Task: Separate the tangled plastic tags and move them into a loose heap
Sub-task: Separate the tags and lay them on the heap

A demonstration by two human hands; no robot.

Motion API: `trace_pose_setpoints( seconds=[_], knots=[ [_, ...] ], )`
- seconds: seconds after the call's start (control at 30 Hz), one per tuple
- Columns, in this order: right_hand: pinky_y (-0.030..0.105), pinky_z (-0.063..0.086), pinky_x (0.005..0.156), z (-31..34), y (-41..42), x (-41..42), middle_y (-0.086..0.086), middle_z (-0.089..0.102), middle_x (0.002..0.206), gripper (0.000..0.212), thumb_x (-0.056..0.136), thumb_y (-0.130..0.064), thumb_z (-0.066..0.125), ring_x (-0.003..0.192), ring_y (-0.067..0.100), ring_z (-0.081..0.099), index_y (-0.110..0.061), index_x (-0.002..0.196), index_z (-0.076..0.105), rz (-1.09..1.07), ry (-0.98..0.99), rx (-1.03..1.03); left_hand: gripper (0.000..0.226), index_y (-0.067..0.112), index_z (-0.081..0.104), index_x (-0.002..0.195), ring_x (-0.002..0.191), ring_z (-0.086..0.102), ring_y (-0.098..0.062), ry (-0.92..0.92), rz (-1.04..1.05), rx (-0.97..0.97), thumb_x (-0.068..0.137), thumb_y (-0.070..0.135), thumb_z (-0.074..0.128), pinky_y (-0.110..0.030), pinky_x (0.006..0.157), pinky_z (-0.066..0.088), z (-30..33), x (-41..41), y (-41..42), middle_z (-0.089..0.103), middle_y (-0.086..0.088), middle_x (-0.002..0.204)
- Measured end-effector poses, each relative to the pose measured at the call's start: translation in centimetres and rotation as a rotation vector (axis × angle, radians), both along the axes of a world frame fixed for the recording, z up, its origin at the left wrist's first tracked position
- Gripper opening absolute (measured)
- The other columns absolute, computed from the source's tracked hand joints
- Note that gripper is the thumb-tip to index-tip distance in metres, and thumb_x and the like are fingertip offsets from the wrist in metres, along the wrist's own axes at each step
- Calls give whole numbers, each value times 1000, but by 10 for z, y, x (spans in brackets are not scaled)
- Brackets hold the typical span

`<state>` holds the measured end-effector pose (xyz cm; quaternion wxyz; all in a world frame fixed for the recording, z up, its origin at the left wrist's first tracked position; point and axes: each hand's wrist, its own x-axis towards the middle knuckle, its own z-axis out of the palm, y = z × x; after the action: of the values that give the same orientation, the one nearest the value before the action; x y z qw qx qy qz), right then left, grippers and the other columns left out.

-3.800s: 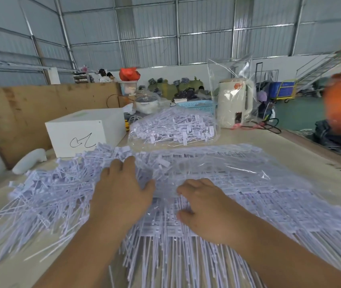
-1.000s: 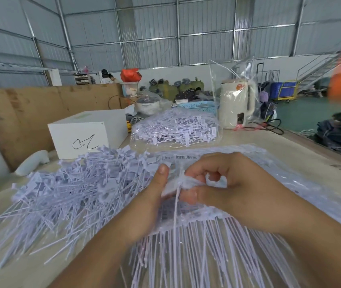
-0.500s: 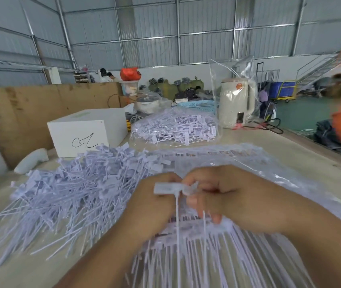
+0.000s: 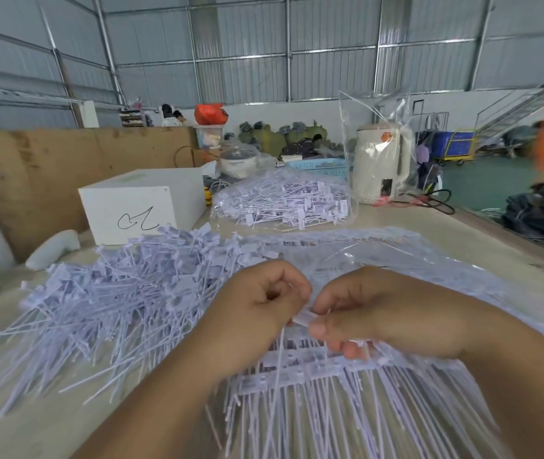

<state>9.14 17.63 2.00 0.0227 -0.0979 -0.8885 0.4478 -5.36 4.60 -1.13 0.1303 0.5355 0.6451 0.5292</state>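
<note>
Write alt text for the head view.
Left hand and right hand pinch one white plastic tag above joined tag strips; a loose heap of pale lilac tags lies left on the beige table.

A big warehouse workshop: corrugated metal walls (image 4: 330, 38) on steel framing, a metal staircase (image 4: 509, 111), a blue cart (image 4: 455, 144) on the green floor (image 4: 482, 183), bagged tags (image 4: 280, 202) heaped on the desk (image 4: 482, 240).

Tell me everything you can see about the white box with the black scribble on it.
The white box is a plain, matte, rectangular block, perhaps cardboard. A black hand-drawn squiggle marks its front face, and a faint green patch shows on top. It stands upright on the table, far left, before a brown board. The loose heap of tags reaches its base; neither hand touches it.
</note>
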Motion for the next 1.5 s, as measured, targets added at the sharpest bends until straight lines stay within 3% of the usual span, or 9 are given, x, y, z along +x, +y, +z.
trace_pose_setpoints(
  seconds=[0.27, 0.37, 0.53, 0.63, 0.73, 0.9, 1.07, 1.27, 1.5],
  knots=[
    [31, 47, 73, 5, 3, 7, -8, 66, 66, 63, 64, -76, 61, 64, 9, 61, -15, 76, 65, -25, -160, 201, 10, 25, 74, 67, 50, 51, -5, -530, 5, 146, 61, 33, 74, -23, 57, 43, 5, -1, 2, 56, 6, 57],
    [26, 37, 56, 7, 4, 7, -1, 52, 48, 71, 76, -71, 61, 44, 10, 45, 0, 74, 58, -114, 19, 188, 20, 25, 73, 64, 49, 51, -4, -333, 135, 89, 81, 15, 72, -17, 56, 44, 4, -7, 1, 58, 5, 59],
    [24, 19, 45, 4, -1, 4, -6, 24, 50, 54, 90, -46, 61, 45, 12, 24, -16, 54, 34, -124, 159, 272, 51, 11, 58, 64, 53, 42, -8, 114, 92, 15, 87, 56, 54, -18, 53, 32, -3, -2, -1, 43, 7, 55],
    [21, 19, 44, 0, 0, 3, -9, 24, 47, 55, 88, -47, 64, 43, 9, 25, -21, 50, 33, -105, 84, 313, 39, 16, 68, 73, 69, 55, -7, 340, 48, -33, 91, 49, 54, -20, 65, 40, -4, -3, -3, 57, 6, 68],
    [24, 21, 45, -4, 1, 2, -9, 26, 45, 55, 84, -50, 67, 43, 10, 27, -22, 48, 37, -85, 47, 297, 14, 28, 73, 82, 77, 64, -15, 179, -45, -83, 82, 38, 64, -26, 74, 47, -1, -2, -6, 68, 7, 79],
    [31, 37, 56, 3, 1, 7, -4, 43, 49, 50, 80, -61, 67, 47, 13, 45, -22, 58, 47, -60, -2, 212, 13, 22, 73, 71, 67, 52, -21, -132, -110, -41, 69, 34, 76, -34, 68, 40, 3, -4, -3, 62, -9, 68],
    [31, 35, 57, -1, -2, 3, -6, 43, 54, 53, 85, -62, 58, 51, 9, 43, -14, 66, 53, -103, -81, 322, 11, 22, 73, 75, 69, 66, -12, 124, -19, -203, 74, 19, 84, -34, 72, 54, -3, -7, -6, 72, 1, 75],
    [14, 37, 58, -13, -6, -2, -16, 57, 70, 26, 95, -16, 50, 66, -2, 54, -27, 82, 69, -94, -203, 498, 8, 29, 70, 77, 51, 53, 2, 206, 13, -283, 83, 27, 75, -14, 52, 41, -6, -10, -5, 63, 14, 61],
    [24, 49, 75, -15, -10, -6, -17, 65, 86, 21, 78, -38, 77, 81, 0, 61, -33, 96, 68, -8, -311, 431, 14, 37, 69, 78, 56, 55, 4, 246, 8, -435, 84, 25, 74, -17, 57, 46, -12, -11, -3, 62, 21, 63]
  ],
)
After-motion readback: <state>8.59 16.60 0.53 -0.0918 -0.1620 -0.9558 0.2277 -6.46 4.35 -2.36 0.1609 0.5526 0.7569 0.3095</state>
